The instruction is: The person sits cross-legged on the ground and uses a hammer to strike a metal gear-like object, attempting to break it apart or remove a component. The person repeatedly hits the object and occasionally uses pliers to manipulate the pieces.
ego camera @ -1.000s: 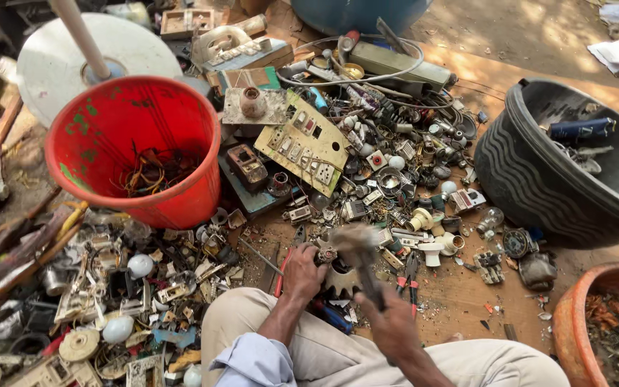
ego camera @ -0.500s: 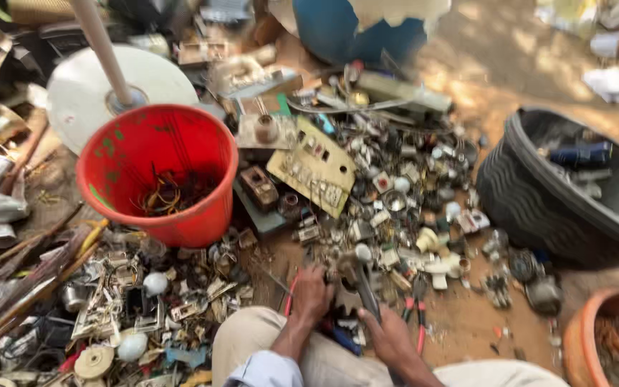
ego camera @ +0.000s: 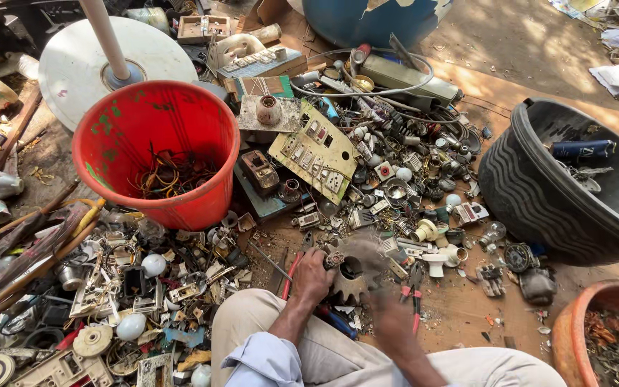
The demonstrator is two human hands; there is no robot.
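Observation:
I sit on the ground with my knees at the bottom of the view. My left hand [ego camera: 313, 276] grips a small metal part against the left edge of a rusty toothed gear wheel [ego camera: 358, 271] that lies flat on the ground in front of me. My right hand [ego camera: 390, 319] is just right of the gear and below it. It is blurred by motion, with its fingers closed round the handle of a dark hammer. Red-handled pliers [ego camera: 415, 295] lie on the ground close to my right hand.
A red bucket [ego camera: 202, 208] with wires in it stands to the left, a black ribbed tub [ego camera: 539, 208] to the right and an orange pot [ego camera: 574, 337] at the bottom right. Scrap switches, sockets and bulbs litter the ground, with a cream switch plate [ego camera: 313, 150] ahead. A white fan base [ego camera: 73, 64] lies behind the bucket.
The camera has tilted, so the scene sits higher in view. My right hand has swung down with the hammer from above the gear. My left hand stays on the gear.

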